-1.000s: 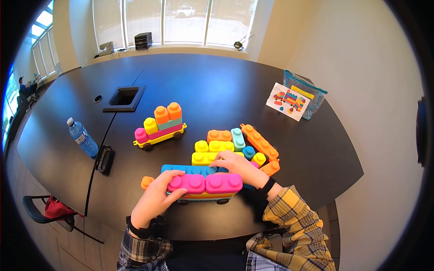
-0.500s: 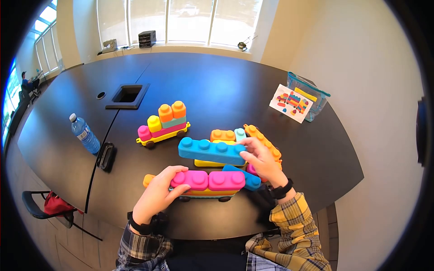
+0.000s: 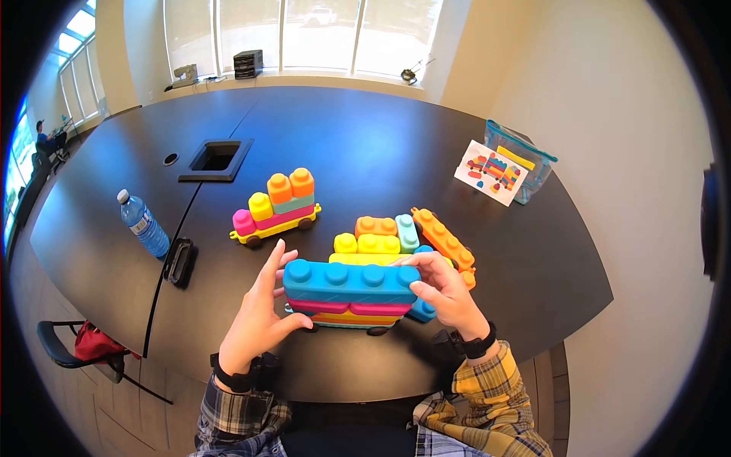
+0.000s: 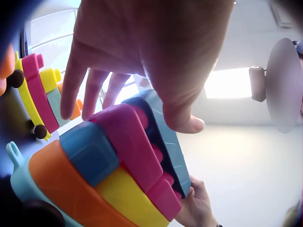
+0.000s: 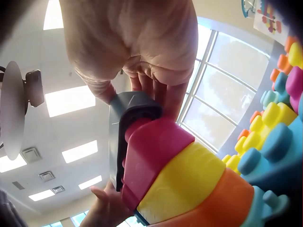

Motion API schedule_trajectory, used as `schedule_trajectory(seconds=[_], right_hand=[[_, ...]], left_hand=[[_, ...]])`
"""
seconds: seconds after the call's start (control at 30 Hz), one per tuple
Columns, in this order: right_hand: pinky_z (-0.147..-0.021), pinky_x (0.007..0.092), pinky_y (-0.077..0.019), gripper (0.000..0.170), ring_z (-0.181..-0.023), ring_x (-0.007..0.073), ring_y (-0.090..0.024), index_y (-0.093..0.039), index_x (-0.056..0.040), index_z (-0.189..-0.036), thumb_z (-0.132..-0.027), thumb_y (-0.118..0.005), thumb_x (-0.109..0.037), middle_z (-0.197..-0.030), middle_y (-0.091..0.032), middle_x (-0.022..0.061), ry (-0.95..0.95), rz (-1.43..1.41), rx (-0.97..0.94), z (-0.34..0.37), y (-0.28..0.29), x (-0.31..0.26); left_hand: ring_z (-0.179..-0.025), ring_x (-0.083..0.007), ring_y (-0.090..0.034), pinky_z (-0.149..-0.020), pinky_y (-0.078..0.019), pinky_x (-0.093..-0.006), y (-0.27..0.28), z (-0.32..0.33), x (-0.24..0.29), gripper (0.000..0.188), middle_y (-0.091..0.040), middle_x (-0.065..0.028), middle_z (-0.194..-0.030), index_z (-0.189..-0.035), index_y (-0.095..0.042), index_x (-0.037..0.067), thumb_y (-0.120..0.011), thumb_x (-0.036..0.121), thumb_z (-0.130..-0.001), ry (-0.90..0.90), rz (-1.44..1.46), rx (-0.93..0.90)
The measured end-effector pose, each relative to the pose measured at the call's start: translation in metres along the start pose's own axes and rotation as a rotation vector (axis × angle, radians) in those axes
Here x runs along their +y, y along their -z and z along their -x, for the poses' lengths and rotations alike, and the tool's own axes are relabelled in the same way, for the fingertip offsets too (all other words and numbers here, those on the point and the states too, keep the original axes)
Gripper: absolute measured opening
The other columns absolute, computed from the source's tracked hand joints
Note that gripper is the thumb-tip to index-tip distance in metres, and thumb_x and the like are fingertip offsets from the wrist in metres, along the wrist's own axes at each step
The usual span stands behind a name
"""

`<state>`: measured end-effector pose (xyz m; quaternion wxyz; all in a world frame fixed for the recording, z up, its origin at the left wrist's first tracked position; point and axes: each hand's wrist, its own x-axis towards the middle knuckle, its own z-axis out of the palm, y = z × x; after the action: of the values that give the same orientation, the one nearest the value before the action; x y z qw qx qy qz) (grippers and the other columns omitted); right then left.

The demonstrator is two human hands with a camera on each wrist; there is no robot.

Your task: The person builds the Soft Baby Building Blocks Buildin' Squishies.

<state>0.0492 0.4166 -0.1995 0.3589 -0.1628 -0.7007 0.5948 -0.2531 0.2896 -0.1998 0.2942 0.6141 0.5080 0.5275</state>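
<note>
A long blue toy block [image 3: 350, 283] lies along the top of a wheeled stack, over two pink blocks [image 3: 320, 308]. My right hand [image 3: 451, 301] pinches the blue block's right end between thumb and fingers. At the stack's left end my left hand [image 3: 257, 324] is spread, fingers extended and thumb apart. In the left wrist view, pink studs show beneath the blue block, with a gap between block and pink layer. Under the pink sit a short blue block [image 4: 90, 153], an orange block [image 4: 66, 179] and a yellow block [image 4: 130, 196], on a light-blue wheeled base [image 4: 21, 182].
Behind the stack lie loose yellow blocks [image 3: 378, 244], an orange block [image 3: 376, 226] and a long orange wagon [image 3: 442, 238]. A built wagon [image 3: 278, 222] stands farther left, near a water bottle [image 3: 145, 228] and black case [image 3: 180, 263]. A picture card [image 3: 491, 174] leans on a clear bag [image 3: 537, 171].
My right hand took a long blue block from the pile, lifted it and brought it toward me over the pink blocks. My left hand has let go of the pink block and spread.
</note>
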Motion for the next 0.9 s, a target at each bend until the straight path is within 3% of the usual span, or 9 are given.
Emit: schedule_trajectory(seconds=[0.07,0.13,0.2,0.33,0.57,0.83,0.87,0.9], right_hand=[[-0.113,0.0372,-0.0446,0.035,-0.128,0.0193,-0.058,-0.053,-0.0041,-0.136,-0.103,-0.063,-0.008,-0.138,-0.061,0.0118,0.013,0.024,0.016,0.001,-0.004,0.0],[-0.112,0.0374,-0.045,0.035,-0.127,0.0204,-0.059,-0.055,-0.0052,-0.136,-0.102,-0.064,-0.01,-0.137,-0.062,0.0124,0.028,0.05,0.029,0.001,-0.009,-0.002],[-0.109,0.0353,-0.0472,0.038,-0.126,0.0188,-0.06,-0.059,-0.0036,-0.136,-0.1,-0.07,-0.01,-0.133,-0.064,0.009,0.08,0.283,0.049,0.003,-0.016,-0.007],[-0.107,0.0354,-0.0479,0.041,-0.124,0.023,-0.062,-0.061,-0.0045,-0.135,-0.096,-0.074,-0.007,-0.13,-0.065,0.0107,0.191,0.37,0.123,0.009,-0.023,0.008],[-0.107,0.0357,-0.0477,0.042,-0.123,0.0246,-0.062,-0.061,-0.0056,-0.135,-0.095,-0.074,-0.005,-0.13,-0.065,0.0107,0.256,0.414,0.126,0.011,-0.025,0.02],[-0.107,0.0339,-0.0466,0.043,-0.123,0.0185,-0.06,-0.059,-0.0079,-0.141,-0.1,-0.071,-0.012,-0.134,-0.063,0.0062,0.113,0.28,0.14,0.016,-0.024,0.022],[-0.107,0.0339,-0.0466,0.043,-0.123,0.0185,-0.06,-0.059,-0.0079,-0.141,-0.1,-0.071,-0.012,-0.134,-0.063,0.0062,0.118,0.278,0.137,0.016,-0.023,0.022],[-0.107,0.0338,-0.0462,0.043,-0.124,0.018,-0.059,-0.058,-0.0081,-0.142,-0.1,-0.071,-0.012,-0.135,-0.063,0.0056,0.093,0.241,0.147,0.018,-0.023,0.022]], left_hand=[[-0.137,-0.036,-0.057,-0.109,-0.0498,-0.0424,0.004,-0.003,0.006,0.076,-0.053,-0.0183,-0.153,-0.156,-0.046,0.008,-0.08,0.01,-0.088,-0.052,-0.019,0.007],[-0.135,-0.0364,-0.058,-0.112,-0.0467,-0.0423,0.007,-0.007,0.009,0.067,-0.055,-0.0184,-0.151,-0.152,-0.051,0.008,-0.073,0.001,-0.09,-0.19,-0.296,-0.075],[-0.135,-0.0368,-0.058,-0.113,-0.0461,-0.0419,0.007,-0.007,0.005,0.063,-0.056,-0.0183,-0.149,-0.15,-0.053,0.008,-0.07,-0.003,-0.09,-0.191,-0.266,-0.066],[-0.133,-0.0369,-0.058,-0.112,-0.0455,-0.0414,0.006,-0.007,-0.001,0.057,-0.059,-0.0184,-0.146,-0.145,-0.056,0.007,-0.065,-0.008,-0.091,-0.195,-0.232,-0.064],[-0.131,-0.0347,-0.059,-0.108,-0.0496,-0.0403,0.004,0.001,-0.01,0.058,-0.057,-0.0182,-0.145,-0.148,-0.052,0.011,-0.064,-0.008,-0.095,-0.155,-0.215,-0.082],[-0.132,-0.0317,-0.058,-0.109,-0.0504,-0.0418,0.014,0.001,0.0,0.068,-0.046,-0.017,-0.158,-0.158,-0.042,0.013,-0.057,-0.009,-0.096,-0.128,-0.23,-0.141],[-0.132,-0.031,-0.059,-0.109,-0.0502,-0.0426,0.018,0.002,-0.006,0.068,-0.04,-0.0163,-0.164,-0.163,-0.036,0.012,-0.052,-0.002,-0.099,-0.033,-0.146,-0.087],[-0.132,-0.0307,-0.06,-0.108,-0.0506,-0.0423,0.024,0.004,-0.007,0.066,-0.04,-0.0162,-0.165,-0.164,-0.034,0.011,-0.05,0.003,-0.101,-0.054,-0.091,0.0]])
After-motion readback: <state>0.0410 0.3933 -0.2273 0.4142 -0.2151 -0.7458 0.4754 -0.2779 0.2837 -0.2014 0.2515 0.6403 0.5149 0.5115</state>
